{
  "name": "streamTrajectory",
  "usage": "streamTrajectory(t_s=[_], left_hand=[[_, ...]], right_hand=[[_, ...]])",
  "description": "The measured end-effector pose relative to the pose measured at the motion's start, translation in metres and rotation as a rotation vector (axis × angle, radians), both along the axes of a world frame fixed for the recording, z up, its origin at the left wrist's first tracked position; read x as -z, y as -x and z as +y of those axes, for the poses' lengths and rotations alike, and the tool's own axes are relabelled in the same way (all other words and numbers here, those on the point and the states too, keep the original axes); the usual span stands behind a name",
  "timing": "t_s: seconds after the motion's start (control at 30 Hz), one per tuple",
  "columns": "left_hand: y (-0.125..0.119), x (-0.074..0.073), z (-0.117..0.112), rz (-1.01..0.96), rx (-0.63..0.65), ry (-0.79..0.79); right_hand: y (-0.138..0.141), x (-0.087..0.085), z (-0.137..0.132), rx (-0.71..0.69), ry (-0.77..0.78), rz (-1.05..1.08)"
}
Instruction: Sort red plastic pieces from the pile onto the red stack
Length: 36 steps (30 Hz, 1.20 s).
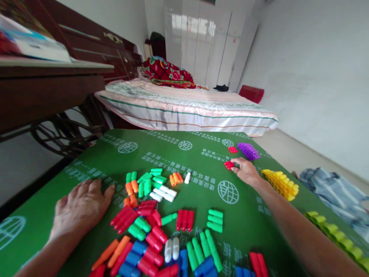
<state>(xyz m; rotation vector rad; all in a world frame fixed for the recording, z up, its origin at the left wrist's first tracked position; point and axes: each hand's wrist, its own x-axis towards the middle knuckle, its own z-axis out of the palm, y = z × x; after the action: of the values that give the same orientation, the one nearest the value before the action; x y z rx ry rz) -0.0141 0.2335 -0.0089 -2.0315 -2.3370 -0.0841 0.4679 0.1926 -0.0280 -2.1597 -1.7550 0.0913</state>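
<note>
My right hand (246, 171) reaches to the far right of the green board (201, 157). Its fingertips are closed on a small red block of joined plastic tubes (228, 165), at the board's surface. Just beyond it lie another red tube block (232, 149) and a purple cluster of tubes (248, 151). My left hand (82, 206) rests palm down at the board's left, fingers stretched out and holding nothing. To its right are orange tube pieces (132, 187), green ones (145, 187), white ones (165, 192) and a red group (123, 218).
A yellow tube cluster (281, 184) and a yellow-green row (336, 234) line the right edge. Mixed red, blue (132, 257) and green pieces (215, 220) lie at the front. Beyond the board stands a bed (184, 111); a wooden table (52, 82) is at left, crumpled cloth (334, 192) at right.
</note>
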Motion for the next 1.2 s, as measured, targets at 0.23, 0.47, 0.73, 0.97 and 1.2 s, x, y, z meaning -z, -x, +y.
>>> streamTrajectory(t_s=[0.23, 0.47, 0.73, 0.97, 1.2], left_hand=[[-0.008, -0.008, -0.002, 0.007, -0.039, 0.054], [-0.012, -0.014, -0.005, -0.008, -0.035, 0.062], [-0.012, -0.014, -0.002, -0.022, -0.057, 0.078], [-0.012, -0.015, -0.004, -0.017, -0.059, 0.068], [-0.009, -0.010, -0.001, -0.009, -0.056, 0.079]], right_hand=[[0.032, -0.011, -0.002, 0.158, 0.152, -0.183], [0.032, -0.009, 0.009, 0.188, 0.181, -0.218], [-0.007, 0.000, 0.030, 0.304, 0.135, -0.169], [-0.022, 0.003, 0.049, 0.347, 0.140, -0.148], [-0.027, 0.003, 0.053, 0.374, 0.146, -0.123]])
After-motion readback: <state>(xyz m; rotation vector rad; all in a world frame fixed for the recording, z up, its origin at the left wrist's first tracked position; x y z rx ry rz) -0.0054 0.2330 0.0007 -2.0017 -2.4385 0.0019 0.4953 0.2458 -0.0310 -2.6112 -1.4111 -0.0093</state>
